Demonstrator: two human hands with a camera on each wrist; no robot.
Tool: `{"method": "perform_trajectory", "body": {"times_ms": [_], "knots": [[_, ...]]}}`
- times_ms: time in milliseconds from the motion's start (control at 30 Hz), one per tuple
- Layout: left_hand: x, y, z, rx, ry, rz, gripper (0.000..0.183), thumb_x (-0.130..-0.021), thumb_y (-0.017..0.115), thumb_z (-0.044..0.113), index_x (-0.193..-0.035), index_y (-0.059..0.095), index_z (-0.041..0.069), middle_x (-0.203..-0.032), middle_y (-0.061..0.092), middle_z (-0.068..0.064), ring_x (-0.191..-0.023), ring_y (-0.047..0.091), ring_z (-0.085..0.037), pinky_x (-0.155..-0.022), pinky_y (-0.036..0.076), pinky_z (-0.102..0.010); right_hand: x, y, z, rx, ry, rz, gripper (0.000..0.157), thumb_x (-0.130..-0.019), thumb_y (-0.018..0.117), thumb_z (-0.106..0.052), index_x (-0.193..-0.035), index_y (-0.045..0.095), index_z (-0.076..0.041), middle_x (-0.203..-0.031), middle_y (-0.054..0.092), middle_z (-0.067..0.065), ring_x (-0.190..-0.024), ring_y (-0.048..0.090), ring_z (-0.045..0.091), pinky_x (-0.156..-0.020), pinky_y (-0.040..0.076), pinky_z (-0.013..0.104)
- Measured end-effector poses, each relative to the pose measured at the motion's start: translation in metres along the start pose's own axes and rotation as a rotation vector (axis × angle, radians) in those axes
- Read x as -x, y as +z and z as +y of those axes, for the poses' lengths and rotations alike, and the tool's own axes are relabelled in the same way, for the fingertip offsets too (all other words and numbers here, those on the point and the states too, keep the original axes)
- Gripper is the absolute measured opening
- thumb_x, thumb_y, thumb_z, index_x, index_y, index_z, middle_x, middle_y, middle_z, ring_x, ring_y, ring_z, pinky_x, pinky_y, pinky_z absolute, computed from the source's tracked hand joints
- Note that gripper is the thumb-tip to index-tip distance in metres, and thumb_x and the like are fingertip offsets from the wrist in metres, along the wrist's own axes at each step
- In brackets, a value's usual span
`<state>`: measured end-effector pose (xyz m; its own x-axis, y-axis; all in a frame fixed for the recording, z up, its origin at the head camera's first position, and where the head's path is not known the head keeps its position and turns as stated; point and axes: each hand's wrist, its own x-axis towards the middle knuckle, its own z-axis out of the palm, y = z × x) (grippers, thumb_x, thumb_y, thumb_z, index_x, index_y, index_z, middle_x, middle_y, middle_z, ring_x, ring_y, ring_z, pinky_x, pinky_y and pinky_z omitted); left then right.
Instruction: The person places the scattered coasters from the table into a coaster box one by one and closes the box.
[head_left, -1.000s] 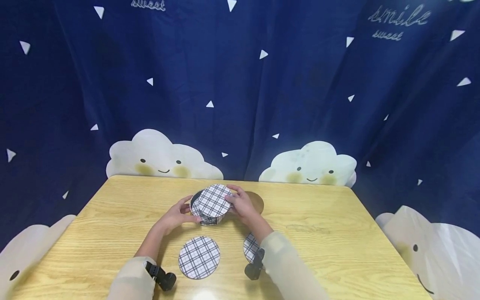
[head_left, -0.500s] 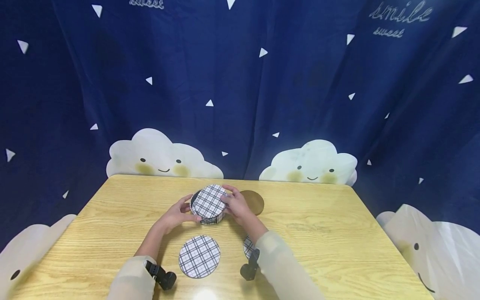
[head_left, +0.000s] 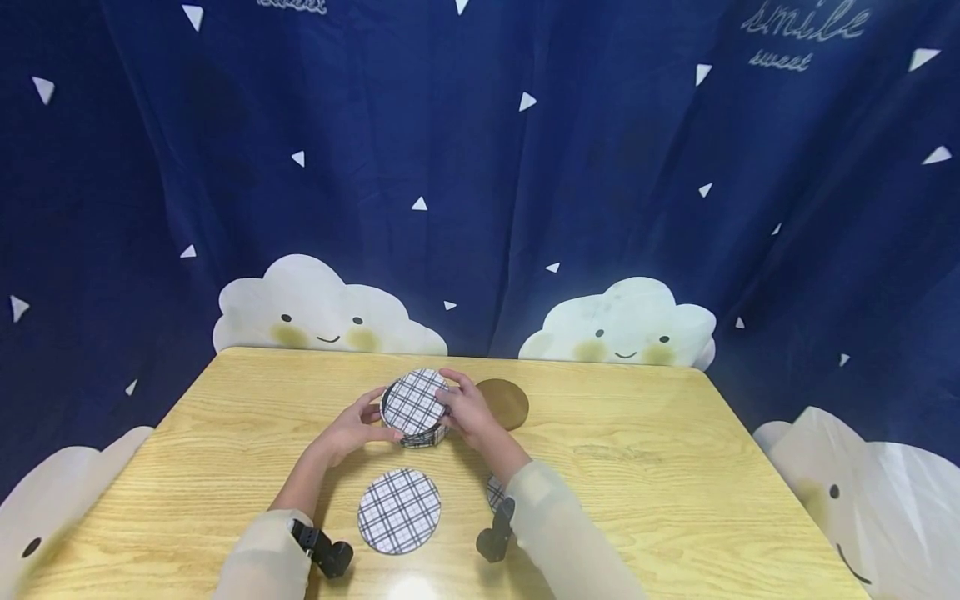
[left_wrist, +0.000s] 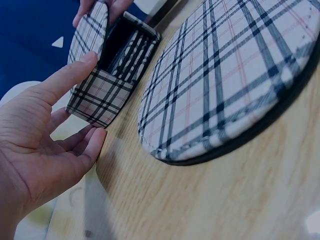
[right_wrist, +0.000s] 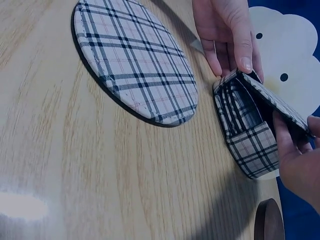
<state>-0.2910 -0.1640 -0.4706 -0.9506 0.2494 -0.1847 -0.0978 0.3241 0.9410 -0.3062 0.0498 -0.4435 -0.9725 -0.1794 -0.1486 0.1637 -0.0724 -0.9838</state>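
A round plaid coaster (head_left: 415, 402) is pinched at its right edge by my right hand (head_left: 467, 410). It lies tilted across the mouth of a plaid coaster holder (left_wrist: 102, 97). My left hand (head_left: 348, 431) grips the holder from the left, its thumb at the rim and its fingers by the side wall. Inside the holder, several coasters (right_wrist: 230, 107) show as a row of edges. The right fingers (right_wrist: 284, 137) reach under the raised coaster. Another plaid coaster (head_left: 399, 512) lies flat on the table in front of the hands.
A brown disc (head_left: 504, 403) lies on the wooden table (head_left: 637, 492) right of the holder. One more plaid coaster (head_left: 495, 493) is partly hidden beneath the right forearm. A dark blue curtain (head_left: 480, 183) with clouds hangs behind the table's far edge.
My right hand has moved the coaster leftward, until it covers most of the holder's opening. The left hand has stayed in place at the holder.
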Motion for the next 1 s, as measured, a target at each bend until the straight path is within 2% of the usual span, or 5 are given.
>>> {"method": "perform_trajectory", "body": {"times_ms": [200,467,633,833,1000], "knots": [[0.0008,-0.0001,0.0011,0.002,-0.006,0.003,0.103,-0.072,0.081,0.026,-0.15,0.015,0.012,-0.146,0.031,-0.028,-0.134,0.032,-0.044,-0.107,0.03,-0.059,0.0052,0.004,-0.005,0.006,0.005,-0.011,0.046,-0.095,0.047,-0.009,-0.14,0.038,-0.011,-0.116,0.055,0.013,-0.067,0.052,0.007,-0.049,0.04,0.014],[0.0013,-0.0001,0.0022,0.0,-0.005,0.005,0.103,-0.072,0.081,0.025,-0.15,0.015,0.011,-0.146,0.031,-0.029,-0.134,0.032,-0.044,-0.108,0.03,-0.059,0.0015,0.0067,-0.0012,0.022,0.01,0.006,0.045,-0.096,0.048,-0.013,-0.14,0.04,-0.017,-0.119,0.053,0.012,-0.064,0.047,0.005,-0.048,0.038,0.014],[0.0017,-0.0001,0.0031,0.006,-0.002,0.008,0.102,-0.072,0.08,0.024,-0.15,0.016,0.011,-0.146,0.031,-0.029,-0.134,0.032,-0.044,-0.108,0.03,-0.058,0.0006,0.0068,0.0007,0.029,0.008,0.01,0.045,-0.096,0.048,-0.013,-0.14,0.039,-0.015,-0.127,0.049,0.014,-0.062,0.045,0.005,-0.048,0.038,0.013],[0.0015,0.0015,0.0028,0.019,0.003,-0.003,0.103,-0.071,0.081,0.023,-0.15,0.017,0.011,-0.145,0.032,-0.029,-0.134,0.032,-0.044,-0.109,0.029,-0.058,0.0021,0.0069,0.0009,0.029,0.019,0.028,0.046,-0.096,0.048,-0.012,-0.141,0.038,-0.014,-0.134,0.046,0.017,-0.066,0.047,0.007,-0.05,0.04,0.014],[0.0012,0.0004,0.0026,0.019,0.013,0.001,0.102,-0.072,0.081,0.023,-0.15,0.016,0.01,-0.145,0.031,-0.029,-0.134,0.032,-0.044,-0.109,0.029,-0.058,0.0027,0.0077,-0.0015,0.041,0.021,0.011,0.047,-0.096,0.049,-0.013,-0.142,0.038,-0.016,-0.141,0.042,0.018,-0.07,0.049,0.007,-0.052,0.041,0.014]]}}
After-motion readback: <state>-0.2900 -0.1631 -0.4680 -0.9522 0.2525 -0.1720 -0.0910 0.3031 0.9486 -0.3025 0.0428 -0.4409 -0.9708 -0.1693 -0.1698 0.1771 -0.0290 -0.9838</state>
